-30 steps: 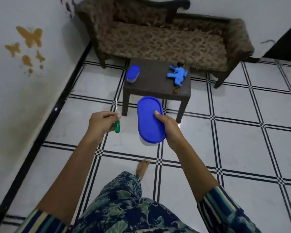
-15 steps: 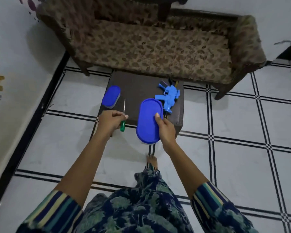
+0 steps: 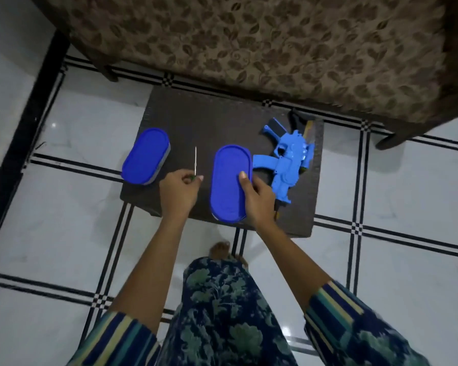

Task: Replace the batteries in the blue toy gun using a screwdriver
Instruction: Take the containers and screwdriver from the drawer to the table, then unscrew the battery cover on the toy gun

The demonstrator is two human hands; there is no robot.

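Down at the far left, a white wall [image 3: 8, 48] meets a white tiled floor [image 3: 77, 220] crossed by black lines. A low dark table [image 3: 222, 114] stands on that floor before a brown patterned sofa [image 3: 249, 35].

On the table's left part sits an oval container with a blue lid [image 3: 145, 155], touched by neither hand. Just to its right is the left hand [image 3: 179, 192], its fingers curled round a screwdriver [image 3: 195, 161]. The hand hides nearly all of the green handle, and the thin metal shaft points away from the person, over the tabletop.

Next comes a second blue-lidded container [image 3: 229, 180], lengthwise toward the person, its near end at the table's near edge. The right hand [image 3: 257, 200] grips it along its right side, with the thumb laid on the lid and the fingers wrapped underneath, out of sight. Whether it rests on the table or is held just above cannot be told.

Right of that hand, the blue toy gun [image 3: 286, 162] lies flat on the table's right part. Its body is just beside the held container, and the knuckles of the right hand overlap its near end in view; contact there cannot be told. The gun is well apart from the screwdriver, with the held container between them.

Below, striped sleeves [image 3: 336, 299], patterned trousers [image 3: 222, 299] and a bare foot [image 3: 220, 250] show.
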